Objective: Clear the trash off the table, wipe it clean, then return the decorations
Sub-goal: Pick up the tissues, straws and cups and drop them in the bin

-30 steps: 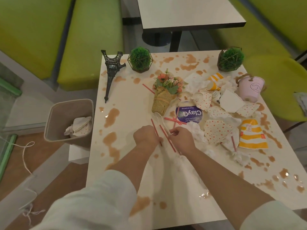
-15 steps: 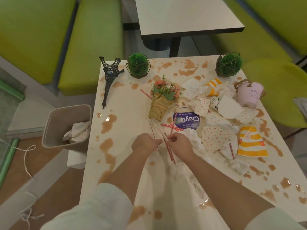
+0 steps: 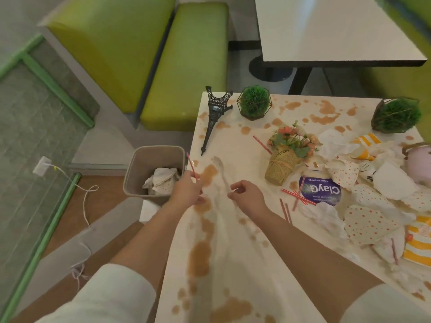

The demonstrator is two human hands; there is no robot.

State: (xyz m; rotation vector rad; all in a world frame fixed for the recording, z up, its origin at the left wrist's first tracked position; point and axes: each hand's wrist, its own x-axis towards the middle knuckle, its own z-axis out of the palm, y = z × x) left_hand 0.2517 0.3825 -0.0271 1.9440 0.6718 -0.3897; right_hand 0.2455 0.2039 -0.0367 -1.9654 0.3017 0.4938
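My left hand [image 3: 186, 193] is at the table's left edge, closed around a red straw [image 3: 191, 164] that sticks up beside the grey bin [image 3: 140, 166]. Just right of it, my right hand [image 3: 248, 198] pinches the handle of a clear plastic spoon [image 3: 220, 170]. More red straws [image 3: 295, 198] lie by a purple wipes pack [image 3: 323, 191]. Crumpled dotted paper cups [image 3: 366, 223], tissues and yellow-striped cups [image 3: 418, 244] cover the right side. The white table [image 3: 245, 264] is blotched with brown spills. An Eiffel tower model [image 3: 213, 117], two green plant balls [image 3: 254, 104] [image 3: 396, 115], a flower bouquet [image 3: 285, 157] and a pink pot [image 3: 419, 164] stand among them.
The bin holds crumpled paper and stands on the floor against the table's left side. A green bench [image 3: 184, 66] lies beyond it, and a second table [image 3: 331, 29] stands at the back. A white cord [image 3: 86, 197] trails across the floor on the left.
Both hands have moved left from the table's middle toward the bin, the left carrying a red straw and the right the clear spoon. The camera has swung left too.
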